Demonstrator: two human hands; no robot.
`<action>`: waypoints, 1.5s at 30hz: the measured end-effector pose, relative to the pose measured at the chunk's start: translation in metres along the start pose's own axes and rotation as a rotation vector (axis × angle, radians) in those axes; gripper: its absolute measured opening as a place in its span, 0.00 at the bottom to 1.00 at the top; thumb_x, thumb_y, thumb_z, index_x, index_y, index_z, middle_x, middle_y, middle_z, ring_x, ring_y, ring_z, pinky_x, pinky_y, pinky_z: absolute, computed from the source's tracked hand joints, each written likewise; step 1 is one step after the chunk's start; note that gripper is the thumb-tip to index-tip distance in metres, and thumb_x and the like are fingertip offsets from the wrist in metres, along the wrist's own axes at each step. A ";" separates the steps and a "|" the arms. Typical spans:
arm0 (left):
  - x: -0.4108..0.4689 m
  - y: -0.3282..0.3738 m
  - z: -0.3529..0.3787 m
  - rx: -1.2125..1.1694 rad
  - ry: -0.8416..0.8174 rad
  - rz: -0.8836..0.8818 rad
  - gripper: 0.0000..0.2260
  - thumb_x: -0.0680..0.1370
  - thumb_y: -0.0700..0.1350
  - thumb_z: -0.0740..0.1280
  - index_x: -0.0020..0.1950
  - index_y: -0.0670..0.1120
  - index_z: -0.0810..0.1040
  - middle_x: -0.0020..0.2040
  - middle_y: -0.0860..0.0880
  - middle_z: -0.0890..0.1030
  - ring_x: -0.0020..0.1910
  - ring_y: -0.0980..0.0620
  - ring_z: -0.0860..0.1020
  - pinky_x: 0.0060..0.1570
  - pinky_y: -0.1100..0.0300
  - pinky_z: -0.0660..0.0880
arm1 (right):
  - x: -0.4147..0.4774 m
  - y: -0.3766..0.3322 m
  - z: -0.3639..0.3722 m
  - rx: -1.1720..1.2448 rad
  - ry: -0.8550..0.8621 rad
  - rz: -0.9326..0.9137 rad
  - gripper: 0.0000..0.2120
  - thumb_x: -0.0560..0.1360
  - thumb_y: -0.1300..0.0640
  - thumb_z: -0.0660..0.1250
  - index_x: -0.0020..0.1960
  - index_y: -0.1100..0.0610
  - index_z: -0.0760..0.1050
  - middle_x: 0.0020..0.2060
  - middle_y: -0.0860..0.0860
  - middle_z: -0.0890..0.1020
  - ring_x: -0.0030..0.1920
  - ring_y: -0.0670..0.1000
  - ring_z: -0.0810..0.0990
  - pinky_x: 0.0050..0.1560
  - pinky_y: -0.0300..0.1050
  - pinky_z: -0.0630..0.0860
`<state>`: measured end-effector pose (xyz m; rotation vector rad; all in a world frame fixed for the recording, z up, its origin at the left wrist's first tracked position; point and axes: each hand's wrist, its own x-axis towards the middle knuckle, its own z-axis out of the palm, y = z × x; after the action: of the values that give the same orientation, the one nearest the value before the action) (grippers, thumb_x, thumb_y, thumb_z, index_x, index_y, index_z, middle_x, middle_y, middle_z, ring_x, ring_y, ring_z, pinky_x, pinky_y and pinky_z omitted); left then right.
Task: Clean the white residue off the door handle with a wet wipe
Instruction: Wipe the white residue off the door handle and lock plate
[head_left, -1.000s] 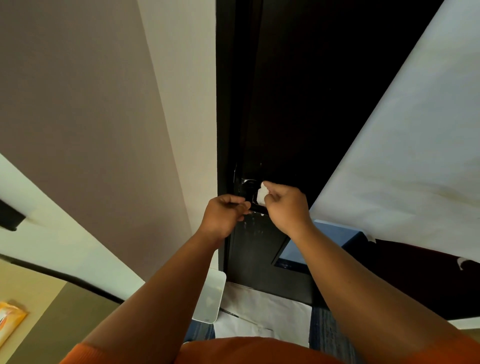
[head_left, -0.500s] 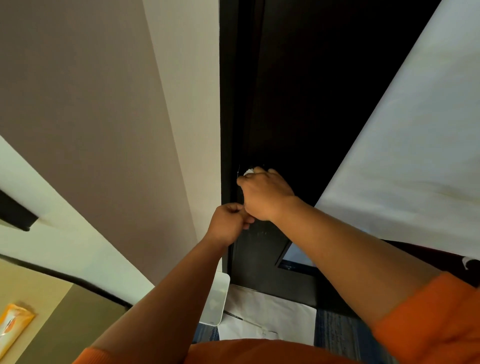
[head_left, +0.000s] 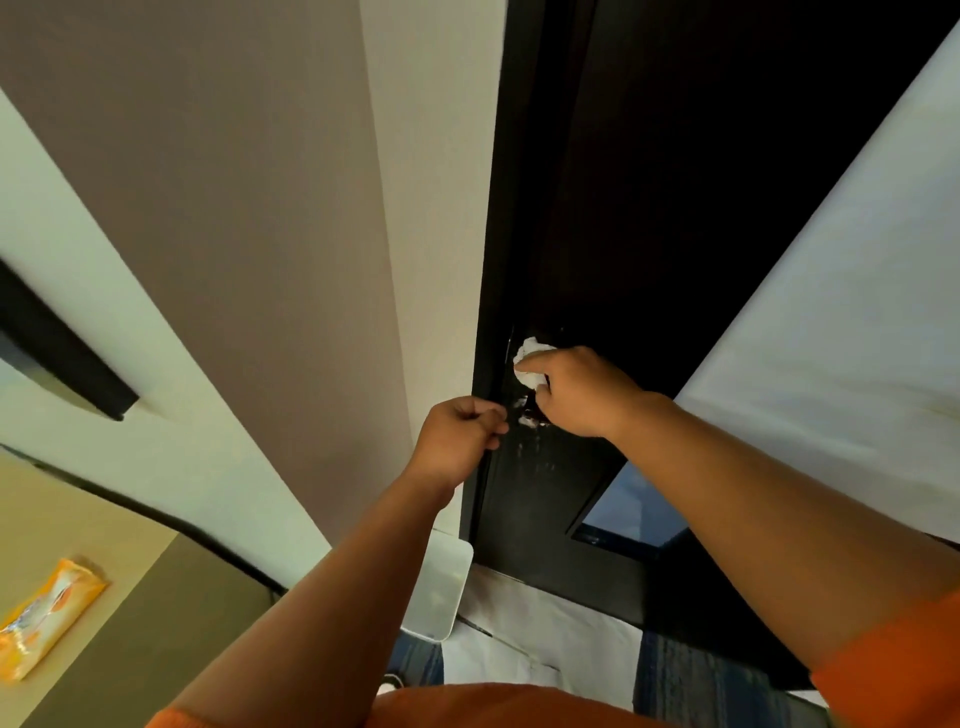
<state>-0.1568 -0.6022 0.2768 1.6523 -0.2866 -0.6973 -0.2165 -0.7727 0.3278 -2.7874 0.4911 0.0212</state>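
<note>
My right hand (head_left: 582, 389) pinches a crumpled white wet wipe (head_left: 527, 364) and presses it against the dark door (head_left: 623, 208) at the handle area. White residue (head_left: 527, 418) shows on the dark handle plate just below the wipe. The handle itself is mostly hidden behind my right hand. My left hand (head_left: 460, 441) grips the door's edge (head_left: 485, 415) just left of the residue, fingers curled around it.
A beige wall (head_left: 260, 208) runs along the left of the door. An orange wipes packet (head_left: 47, 623) lies on a surface at lower left. A white bin (head_left: 439, 592) stands on the floor by the door's foot. White sheeting (head_left: 831, 312) hangs at the right.
My right hand covered the handle half a second ago; it has now slid slightly right and down, exposing the wipe and the residue. My left hand stays at the door's edge.
</note>
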 end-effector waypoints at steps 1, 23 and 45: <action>-0.001 0.002 -0.001 0.004 0.004 0.015 0.08 0.82 0.41 0.66 0.50 0.50 0.85 0.48 0.48 0.87 0.44 0.53 0.83 0.42 0.67 0.76 | -0.003 0.004 0.002 0.047 0.085 0.009 0.19 0.80 0.58 0.65 0.70 0.50 0.76 0.68 0.58 0.77 0.64 0.60 0.78 0.62 0.54 0.79; 0.004 -0.015 -0.005 -0.451 0.173 -0.220 0.07 0.80 0.44 0.70 0.55 0.45 0.85 0.52 0.45 0.86 0.50 0.46 0.84 0.46 0.56 0.79 | -0.078 0.034 0.029 0.782 0.450 0.187 0.12 0.81 0.63 0.63 0.55 0.52 0.82 0.48 0.43 0.86 0.44 0.38 0.83 0.44 0.28 0.75; 0.038 0.010 0.073 -0.769 0.253 -0.359 0.06 0.79 0.45 0.73 0.54 0.45 0.86 0.53 0.44 0.86 0.51 0.45 0.86 0.56 0.51 0.82 | -0.090 0.062 0.045 0.561 0.306 0.257 0.12 0.81 0.57 0.66 0.60 0.45 0.81 0.41 0.39 0.79 0.31 0.37 0.76 0.37 0.30 0.69</action>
<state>-0.1682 -0.6841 0.2715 1.0299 0.4317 -0.7309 -0.3205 -0.7848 0.2723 -2.1704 0.7870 -0.4238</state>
